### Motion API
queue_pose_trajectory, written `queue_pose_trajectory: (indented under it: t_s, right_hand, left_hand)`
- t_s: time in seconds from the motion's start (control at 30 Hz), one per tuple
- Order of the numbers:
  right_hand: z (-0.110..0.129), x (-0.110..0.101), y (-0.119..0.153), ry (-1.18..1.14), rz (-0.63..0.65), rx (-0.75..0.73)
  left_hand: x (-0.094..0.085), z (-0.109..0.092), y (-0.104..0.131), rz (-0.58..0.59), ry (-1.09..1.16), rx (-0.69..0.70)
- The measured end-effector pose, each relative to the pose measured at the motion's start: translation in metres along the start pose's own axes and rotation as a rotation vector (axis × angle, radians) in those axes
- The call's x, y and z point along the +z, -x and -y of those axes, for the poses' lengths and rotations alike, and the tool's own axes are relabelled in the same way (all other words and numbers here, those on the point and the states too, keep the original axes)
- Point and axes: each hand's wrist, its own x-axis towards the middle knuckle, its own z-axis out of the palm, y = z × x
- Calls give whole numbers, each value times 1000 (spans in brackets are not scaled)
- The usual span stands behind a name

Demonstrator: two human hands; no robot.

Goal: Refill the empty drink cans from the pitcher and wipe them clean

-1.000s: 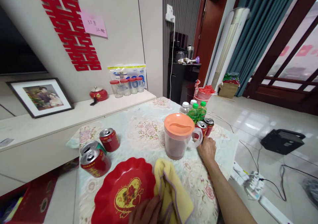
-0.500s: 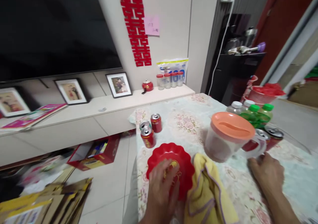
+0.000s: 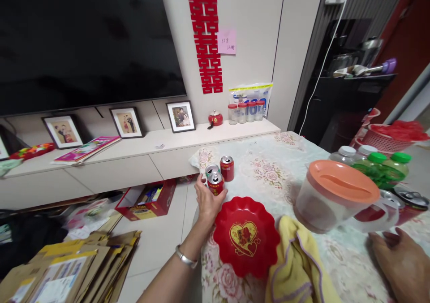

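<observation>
My left hand (image 3: 208,203) reaches around the front red drink can (image 3: 215,185), thumb at its right and fingers spread on its left; whether they touch it I cannot tell. Close behind stand a second can with a green-and-silver top (image 3: 211,169) and another red can (image 3: 227,168), both upright. Just right of my left wrist lies a red scalloped plate (image 3: 265,231) with a gold heart print. My right hand (image 3: 401,260) rests at the table's right side, fingers loosely apart with nothing visible in them, below the handle of a clear pitcher (image 3: 312,209) with an orange lid.
A yellow cloth (image 3: 297,262) lies beside the plate. Green-capped bottles (image 3: 374,166) and dark-topped cans (image 3: 411,202) stand behind the pitcher's handle. Left of the table are flattened cardboard (image 3: 101,258) and a red box (image 3: 164,200) on the floor. A low cabinet (image 3: 144,150) runs along the wall.
My left hand has moved from over the plate forward to the front red can, uncovering the heart print. My right hand stays beside the pitcher handle. The camera view has turned left.
</observation>
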Motion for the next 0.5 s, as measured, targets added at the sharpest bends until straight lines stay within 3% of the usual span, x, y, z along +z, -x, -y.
queue_pose_trajectory:
  t_s: [0.13,0.3,0.5]
  right_hand:
    - [-4,4,-4,-20,-12,2]
    - [-8,12,-9,-97,-77,7]
    - [-5,14,-9,-234,-173,9]
  left_hand:
    - [10,4,0,10,-45,-60]
    - [11,6,-3,-9,-12,-33]
    - [-6,-22,12,-104,113,83]
